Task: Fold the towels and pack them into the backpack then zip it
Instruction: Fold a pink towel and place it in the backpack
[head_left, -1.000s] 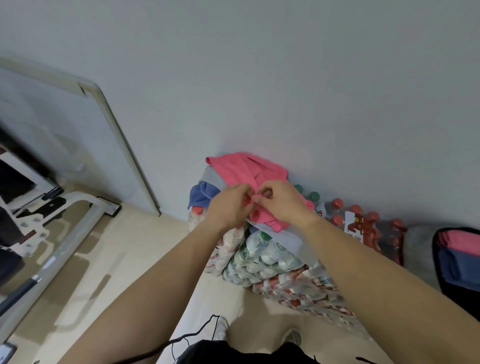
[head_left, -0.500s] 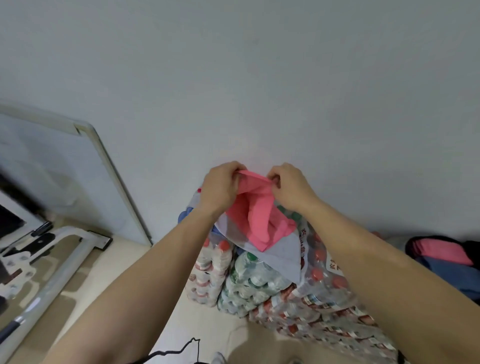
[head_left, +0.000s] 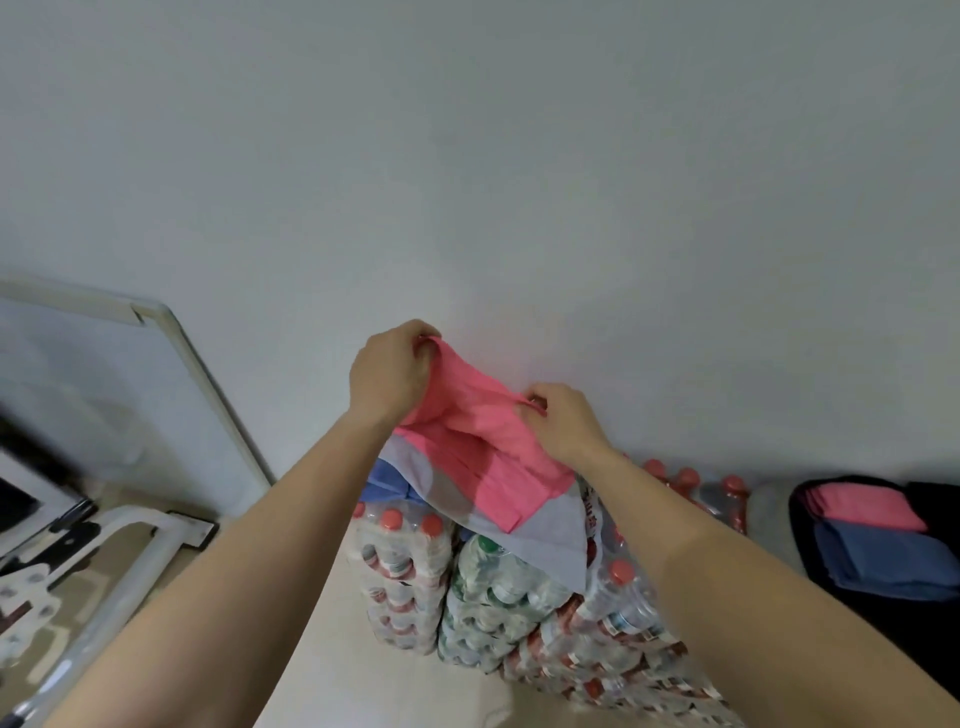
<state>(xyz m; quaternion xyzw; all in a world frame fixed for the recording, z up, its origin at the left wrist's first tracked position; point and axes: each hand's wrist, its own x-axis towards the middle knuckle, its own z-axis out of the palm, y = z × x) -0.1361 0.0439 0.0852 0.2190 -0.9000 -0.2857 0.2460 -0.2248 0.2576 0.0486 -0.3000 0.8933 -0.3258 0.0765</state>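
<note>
A pink towel (head_left: 480, 441) hangs between my two hands above the stacked bottle packs. My left hand (head_left: 389, 371) pinches its upper left corner and my right hand (head_left: 563, 423) pinches its upper right corner, a little lower. Under the pink towel lie a grey towel (head_left: 545, 540) and a blue towel (head_left: 387, 478), spread on the bottles. At the right edge a black backpack (head_left: 914, 603) lies open with a folded pink towel (head_left: 862, 504) and a folded blue towel (head_left: 883, 558) inside.
Shrink-wrapped packs of water bottles (head_left: 467, 592) are stacked against the white wall. More red-capped bottles (head_left: 691, 478) stand behind them. A whiteboard (head_left: 104, 395) leans on the wall at left, with a white metal frame (head_left: 119, 561) on the beige floor.
Both hands have lifted the pink towel off the pile and drawn apart, which spreads its top edge. The view has tilted up toward the wall.
</note>
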